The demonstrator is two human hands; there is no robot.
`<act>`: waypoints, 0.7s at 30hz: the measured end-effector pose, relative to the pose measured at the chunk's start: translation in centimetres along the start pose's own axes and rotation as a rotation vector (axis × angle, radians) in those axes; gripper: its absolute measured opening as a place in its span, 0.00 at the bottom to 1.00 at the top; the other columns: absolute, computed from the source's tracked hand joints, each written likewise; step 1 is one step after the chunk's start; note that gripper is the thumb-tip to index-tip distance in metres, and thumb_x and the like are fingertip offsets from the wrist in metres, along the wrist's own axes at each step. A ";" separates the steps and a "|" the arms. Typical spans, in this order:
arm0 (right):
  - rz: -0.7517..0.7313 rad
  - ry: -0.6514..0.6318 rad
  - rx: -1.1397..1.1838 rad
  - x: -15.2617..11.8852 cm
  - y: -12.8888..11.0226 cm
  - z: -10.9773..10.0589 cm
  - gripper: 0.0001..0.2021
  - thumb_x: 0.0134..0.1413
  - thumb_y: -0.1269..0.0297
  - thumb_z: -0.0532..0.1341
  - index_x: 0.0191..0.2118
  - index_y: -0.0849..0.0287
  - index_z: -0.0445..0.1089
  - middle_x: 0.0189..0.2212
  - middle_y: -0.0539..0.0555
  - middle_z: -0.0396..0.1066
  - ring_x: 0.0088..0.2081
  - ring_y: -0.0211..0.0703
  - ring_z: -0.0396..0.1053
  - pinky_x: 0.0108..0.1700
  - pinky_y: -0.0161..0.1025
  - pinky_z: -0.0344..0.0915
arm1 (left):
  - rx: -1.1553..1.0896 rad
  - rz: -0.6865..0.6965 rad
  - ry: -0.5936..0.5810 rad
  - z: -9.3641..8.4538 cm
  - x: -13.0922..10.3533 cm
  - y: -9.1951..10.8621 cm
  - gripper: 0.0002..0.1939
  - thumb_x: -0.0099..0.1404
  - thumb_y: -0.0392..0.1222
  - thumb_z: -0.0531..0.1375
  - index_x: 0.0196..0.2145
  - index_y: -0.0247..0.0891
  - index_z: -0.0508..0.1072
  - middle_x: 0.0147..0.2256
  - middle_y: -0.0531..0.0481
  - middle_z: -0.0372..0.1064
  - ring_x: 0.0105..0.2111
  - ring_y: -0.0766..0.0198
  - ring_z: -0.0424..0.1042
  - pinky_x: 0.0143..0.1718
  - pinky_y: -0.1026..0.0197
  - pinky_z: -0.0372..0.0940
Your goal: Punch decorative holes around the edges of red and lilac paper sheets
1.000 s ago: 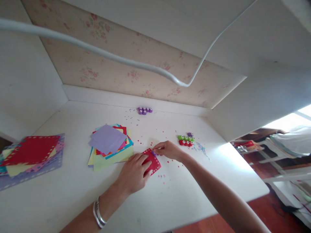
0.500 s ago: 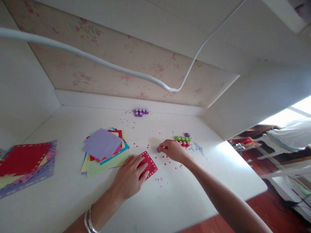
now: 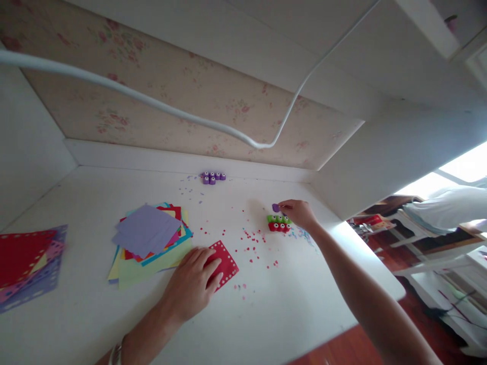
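My left hand (image 3: 195,279) lies flat, fingers stretched, on a red paper square (image 3: 225,261) with small holes punched along its edges. Over on the right, the fingers of my right hand (image 3: 300,213) pinch a small purple craft punch (image 3: 276,208), partly hidden by the fingertips. Just below it stand a row of green craft punches (image 3: 280,219) and a row of red craft punches (image 3: 279,227), both with white round tops. Loose red punched-out bits (image 3: 253,238) are scattered between my two hands.
A stack of coloured paper squares (image 3: 148,230) lies left of my left hand. Punched sheets (image 3: 26,258) rest at the far left. Several purple punches (image 3: 213,177) stand near the back ledge, and blue bits (image 3: 304,235) lie under my right wrist. A white cable (image 3: 190,112) hangs across.
My right hand has moved right and back with the purple craft punch, from the red bits to beside the green and red punches. My left hand stays on the red paper; the view has shifted slightly.
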State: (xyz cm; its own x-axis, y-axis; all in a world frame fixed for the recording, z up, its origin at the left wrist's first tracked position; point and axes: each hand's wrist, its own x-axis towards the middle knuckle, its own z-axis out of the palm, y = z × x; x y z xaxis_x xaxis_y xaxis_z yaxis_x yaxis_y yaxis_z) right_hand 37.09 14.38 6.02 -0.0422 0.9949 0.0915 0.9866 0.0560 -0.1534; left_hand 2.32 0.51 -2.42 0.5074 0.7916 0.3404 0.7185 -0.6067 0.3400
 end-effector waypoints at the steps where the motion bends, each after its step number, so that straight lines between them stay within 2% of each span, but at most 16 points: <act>1: 0.005 -0.003 -0.051 0.6 1.1 -0.1 0.14 0.55 0.64 0.56 0.40 0.53 0.79 0.37 0.50 0.79 0.38 0.45 0.75 0.39 0.36 0.66 | 0.002 0.002 0.003 0.0 0.0 0.0 0.13 0.65 0.41 0.54 0.46 0.41 0.72 0.48 0.44 0.68 0.49 0.53 0.65 0.54 0.44 0.60; 3: 0.004 -0.020 -0.119 1.5 2.9 0.0 0.13 0.54 0.66 0.56 0.39 0.52 0.79 0.39 0.50 0.78 0.41 0.46 0.74 0.41 0.36 0.65 | 0.004 0.003 0.010 -0.1 0.1 0.0 0.13 0.66 0.42 0.54 0.46 0.41 0.72 0.48 0.44 0.68 0.49 0.53 0.65 0.54 0.44 0.60; 6: -0.018 -0.064 -0.173 2.2 4.1 0.6 0.14 0.53 0.67 0.56 0.38 0.52 0.79 0.40 0.49 0.78 0.43 0.46 0.74 0.43 0.35 0.65 | -0.004 -0.005 0.003 -0.1 0.1 0.0 0.13 0.66 0.41 0.54 0.46 0.42 0.72 0.48 0.45 0.68 0.49 0.54 0.65 0.54 0.45 0.60; 13: -0.081 -0.191 -0.257 2.6 3.7 1.6 0.13 0.50 0.69 0.58 0.38 0.50 0.79 0.39 0.51 0.78 0.41 0.45 0.74 0.43 0.36 0.64 | -0.022 -0.028 -0.009 -0.3 0.1 0.2 0.14 0.65 0.40 0.55 0.48 0.42 0.72 0.48 0.45 0.67 0.49 0.53 0.65 0.56 0.44 0.59; 17: -0.107 -0.181 -0.258 3.4 2.0 1.4 0.15 0.52 0.69 0.57 0.43 0.53 0.77 0.44 0.54 0.76 0.44 0.47 0.73 0.46 0.39 0.65 | -0.020 -0.029 0.001 -0.1 -0.1 0.2 0.14 0.65 0.40 0.55 0.47 0.41 0.72 0.49 0.44 0.68 0.50 0.53 0.65 0.57 0.43 0.58; 21: -0.203 -0.146 -0.201 5.2 -2.7 2.5 0.17 0.58 0.66 0.53 0.49 0.54 0.74 0.49 0.54 0.73 0.48 0.47 0.70 0.51 0.41 0.63 | -0.011 -0.021 0.020 0.3 -0.3 0.1 0.14 0.66 0.39 0.54 0.48 0.39 0.72 0.51 0.43 0.67 0.53 0.53 0.65 0.59 0.44 0.56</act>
State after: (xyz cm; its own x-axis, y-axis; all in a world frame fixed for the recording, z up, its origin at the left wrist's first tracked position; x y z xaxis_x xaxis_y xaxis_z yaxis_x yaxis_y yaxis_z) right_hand 33.81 19.64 4.42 -0.2494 0.9674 -0.0441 0.9664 0.2515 0.0522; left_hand 2.39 0.29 -2.77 0.4826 0.8027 0.3504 0.7237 -0.5908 0.3567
